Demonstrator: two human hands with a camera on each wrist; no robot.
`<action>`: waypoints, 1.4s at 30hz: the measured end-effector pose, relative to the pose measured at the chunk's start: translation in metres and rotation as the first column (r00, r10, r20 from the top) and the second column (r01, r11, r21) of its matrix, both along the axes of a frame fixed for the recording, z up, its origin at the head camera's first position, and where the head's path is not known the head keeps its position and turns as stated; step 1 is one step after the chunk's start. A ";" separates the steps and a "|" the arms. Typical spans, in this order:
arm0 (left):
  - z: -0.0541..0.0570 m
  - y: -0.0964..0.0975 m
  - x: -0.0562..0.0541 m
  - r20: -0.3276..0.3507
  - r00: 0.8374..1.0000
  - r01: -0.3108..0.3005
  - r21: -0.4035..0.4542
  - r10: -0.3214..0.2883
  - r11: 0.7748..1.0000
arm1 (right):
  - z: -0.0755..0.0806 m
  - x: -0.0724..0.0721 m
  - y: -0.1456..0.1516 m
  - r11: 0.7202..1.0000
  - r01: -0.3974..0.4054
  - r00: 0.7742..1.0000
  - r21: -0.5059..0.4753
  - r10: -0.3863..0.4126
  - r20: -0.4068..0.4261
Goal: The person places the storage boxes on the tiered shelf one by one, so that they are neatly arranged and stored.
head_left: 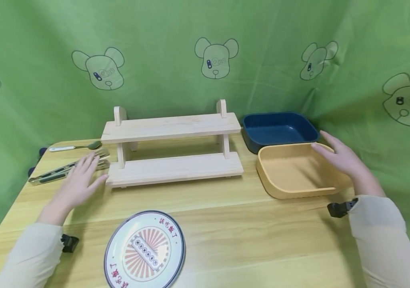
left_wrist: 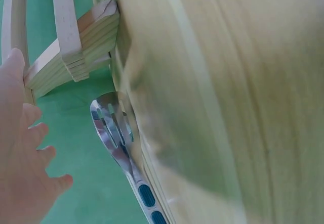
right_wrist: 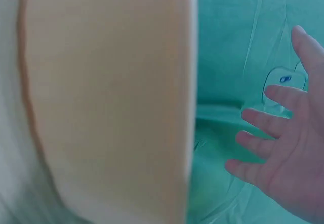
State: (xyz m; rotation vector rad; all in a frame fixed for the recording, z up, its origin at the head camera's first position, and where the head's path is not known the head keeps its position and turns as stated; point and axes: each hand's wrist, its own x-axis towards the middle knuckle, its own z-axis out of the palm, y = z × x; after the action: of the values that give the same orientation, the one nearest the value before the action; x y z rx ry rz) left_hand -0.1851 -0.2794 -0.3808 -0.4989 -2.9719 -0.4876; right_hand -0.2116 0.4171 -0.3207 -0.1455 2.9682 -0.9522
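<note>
My left hand (head_left: 75, 188) is spread with nothing in it, just left of the wooden two-tier rack (head_left: 176, 170). It overlaps metal tongs (head_left: 51, 175) with dark green grips in the head view. In the left wrist view, the slotted metal head of the tongs (left_wrist: 114, 125) shows below the rack's end, and the left fingers (left_wrist: 33, 133) are apart from it. My right hand (head_left: 345, 160) hovers at the right rim of the yellow bin (head_left: 280, 192), fingers spread. The right wrist view shows the right palm (right_wrist: 296, 168) holding nothing, beside the bin's wall.
A navy blue bin (head_left: 280, 138) stands behind the yellow one. At the front lies a round white plate (head_left: 116, 244) with a dark rim and red print. A spoon (head_left: 93, 145) with a green bowl is at the back left. Green curtain (head_left: 169, 60) surrounds the wooden table (head_left: 248, 236).
</note>
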 end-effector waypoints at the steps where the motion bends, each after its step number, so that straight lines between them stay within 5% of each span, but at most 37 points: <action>1: -0.001 0.001 0.000 -0.005 1.000 0.006 0.002 -0.006 1.000 | -0.002 0.001 0.003 1.000 0.006 1.000 -0.004 -0.006 0.004; 12: -0.005 0.005 0.004 0.045 0.999 0.020 -0.004 -0.019 1.000 | -0.022 0.008 0.031 0.999 0.049 0.998 0.002 -0.049 0.032; 26: -0.017 0.010 0.000 0.024 0.994 0.103 -0.038 -0.102 0.994 | -0.043 0.007 0.054 0.998 0.037 0.999 0.046 -0.038 0.030; 36: -0.018 0.012 0.002 0.033 0.993 0.113 -0.046 -0.111 0.993 | -0.040 0.004 0.061 0.980 -0.003 0.999 0.200 -0.006 0.048; 42: -0.019 0.012 0.002 0.009 0.992 0.123 -0.037 -0.122 0.992 | -0.040 0.004 0.062 0.985 0.036 0.997 0.170 -0.046 0.056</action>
State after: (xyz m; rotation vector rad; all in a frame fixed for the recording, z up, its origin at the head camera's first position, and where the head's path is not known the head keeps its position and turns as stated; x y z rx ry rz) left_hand -0.1835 -0.2678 -0.4001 -0.6880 -2.9746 -0.4459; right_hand -0.2080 0.4792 -0.3612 -0.0510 2.9893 -0.6897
